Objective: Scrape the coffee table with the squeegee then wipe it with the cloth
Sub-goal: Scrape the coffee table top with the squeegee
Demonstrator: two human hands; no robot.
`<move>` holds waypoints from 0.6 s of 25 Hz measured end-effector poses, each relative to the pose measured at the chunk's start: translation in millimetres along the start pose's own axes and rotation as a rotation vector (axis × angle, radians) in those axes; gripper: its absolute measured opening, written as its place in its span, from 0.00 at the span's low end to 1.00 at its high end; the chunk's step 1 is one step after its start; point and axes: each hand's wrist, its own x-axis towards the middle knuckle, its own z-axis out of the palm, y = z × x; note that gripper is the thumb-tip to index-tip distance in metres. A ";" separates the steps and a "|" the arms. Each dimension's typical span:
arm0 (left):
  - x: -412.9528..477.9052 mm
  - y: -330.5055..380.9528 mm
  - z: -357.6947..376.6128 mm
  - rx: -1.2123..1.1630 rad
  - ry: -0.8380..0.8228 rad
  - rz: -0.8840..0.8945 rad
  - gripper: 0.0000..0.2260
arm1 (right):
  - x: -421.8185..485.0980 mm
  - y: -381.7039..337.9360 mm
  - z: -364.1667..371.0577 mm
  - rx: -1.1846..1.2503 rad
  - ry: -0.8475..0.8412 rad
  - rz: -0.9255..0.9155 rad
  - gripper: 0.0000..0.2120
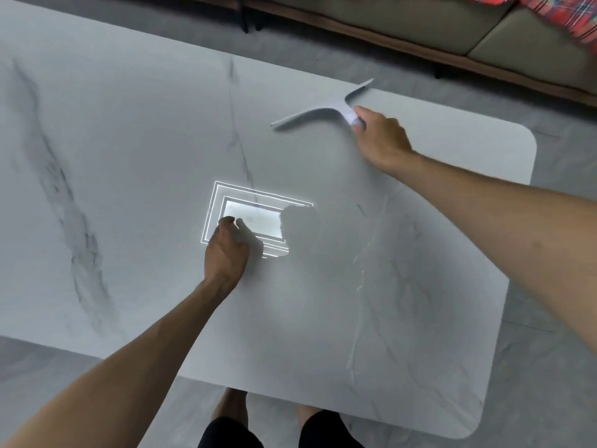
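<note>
Two hands are seen over the white marble desk (129, 140). R hand (381, 137) is wrapped round the handle of the pale squeegee (323, 111), blade laid on the desk near its far R edge w/ the sofa (420, 24) beyond. L hand (226, 250) is curled, fingertips pressed to the desk mid-surface, beside a bright rectangular light reflection (255, 221); nothing is seen gripped in it. Bare feet (231, 405) are seen below the near edge.

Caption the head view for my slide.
Right hand drags white T-shaped squeegee across grey marble coffee table; left hand braces.
</note>
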 end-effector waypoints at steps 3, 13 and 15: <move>4.5 -4.4 -2.2 -0.021 0.003 -0.050 0.18 | -43.0 2.9 32.0 -0.050 -0.008 -0.110 0.17; -12.3 59.0 47.7 0.312 -0.210 0.405 0.25 | -203.6 173.2 -2.2 -0.299 -0.245 -0.221 0.24; -15.8 76.0 71.4 0.413 -0.271 0.431 0.31 | -199.9 185.9 -24.3 -0.278 -0.200 -0.188 0.22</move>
